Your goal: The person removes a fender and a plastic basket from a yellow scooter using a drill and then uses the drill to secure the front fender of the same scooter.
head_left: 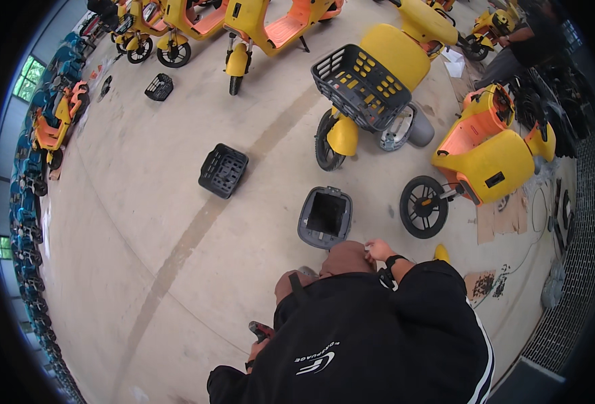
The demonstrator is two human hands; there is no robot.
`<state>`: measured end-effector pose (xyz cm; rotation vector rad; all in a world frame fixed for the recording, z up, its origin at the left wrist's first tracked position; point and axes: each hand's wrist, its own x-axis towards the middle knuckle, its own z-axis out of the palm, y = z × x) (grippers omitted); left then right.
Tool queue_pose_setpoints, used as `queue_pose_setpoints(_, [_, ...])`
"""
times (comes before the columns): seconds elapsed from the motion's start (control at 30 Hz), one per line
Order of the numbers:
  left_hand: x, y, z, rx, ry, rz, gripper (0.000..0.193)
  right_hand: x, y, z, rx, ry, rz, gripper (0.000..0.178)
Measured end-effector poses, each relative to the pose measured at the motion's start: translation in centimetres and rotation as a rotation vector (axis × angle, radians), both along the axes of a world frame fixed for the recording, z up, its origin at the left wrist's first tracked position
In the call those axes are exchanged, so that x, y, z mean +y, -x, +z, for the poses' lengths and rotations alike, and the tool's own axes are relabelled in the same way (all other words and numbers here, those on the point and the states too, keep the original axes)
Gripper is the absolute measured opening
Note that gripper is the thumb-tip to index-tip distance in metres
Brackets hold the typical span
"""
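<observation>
Low at my left side, my left hand (256,351) is closed around the grip of a red and black cordless drill (262,330). My right hand (378,251) rests by my brown-trousered knee (345,258), with its fingers drawn together. Whether a small part sits in those fingers is too small to make out. Just beyond my knees, a grey rounded box (305,222) lies on the floor, its dark hollow facing up. Neither hand touches this box. A dark strap circles my right wrist.
Ahead stands a yellow scooter with a black front basket (361,87); another yellow scooter (496,172) leans at the right. Loose black baskets (208,172) lie on the floor. Cardboard (479,285) with small dark parts lies right. A person (530,40) is at the far right.
</observation>
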<state>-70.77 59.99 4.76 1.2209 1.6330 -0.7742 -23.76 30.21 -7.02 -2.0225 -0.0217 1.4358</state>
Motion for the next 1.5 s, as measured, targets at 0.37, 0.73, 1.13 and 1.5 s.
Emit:
queue_pose_setpoints(0.37, [3.6,-4.4,-0.5,-0.055,-0.151,-0.065,0.034,9.0,-2.4,-4.9,-0.008,0.198,-0.112,0.027])
queue_pose_setpoints(0.73, [15.4,-10.3,-9.5,-0.171,-0.065,-0.120,0.040,14.3,0.2,-1.8,0.056,0.301,-0.192,0.023])
queue_pose_setpoints(1.13, [24.6,-14.4,-11.1,-0.226,-0.111,-0.328,0.045,23.1,0.3,-0.1,-0.022,0.255,-0.159,0.029])
queue_pose_setpoints(1.5, [29.4,-33.5,-0.9,-0.606,-0.154,-0.938,0.052,14.9,-2.1,6.9,0.058,0.037,-0.422,0.034])
